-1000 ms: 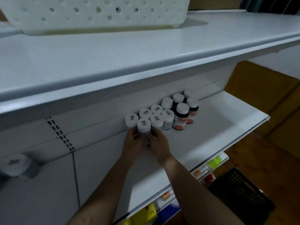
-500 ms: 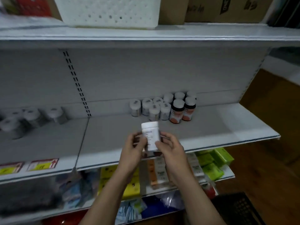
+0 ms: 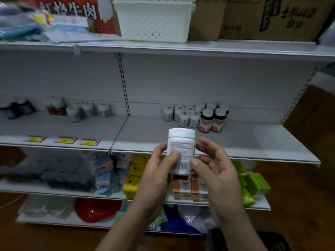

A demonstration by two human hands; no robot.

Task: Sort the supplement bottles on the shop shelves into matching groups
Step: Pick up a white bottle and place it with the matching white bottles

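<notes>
Holding a white bottle (image 3: 181, 147) upright in the air, both hands are closed on it just in front of the middle shelf (image 3: 253, 142). The bottle rests on nothing and its white cap is on. The left hand (image 3: 157, 176) has its thumb pressed on the printed label beside the barcode, with its fingers curled round the far side. The right hand (image 3: 217, 171) has its thumb against the lower right side and its fingers curved beside the upper part; whether those fingers touch cannot be told.

On the shelf's right bay, against the back panel, stands a cluster of white-capped bottles (image 3: 184, 115). Two dark bottles (image 3: 212, 120) with orange labels stand just beside its right end. The left bay holds a separate group of grey-labelled bottles (image 3: 87, 110), blurred. A white perforated basket (image 3: 154, 20) and cardboard boxes (image 3: 272, 17) stand on the shelf above.
</notes>
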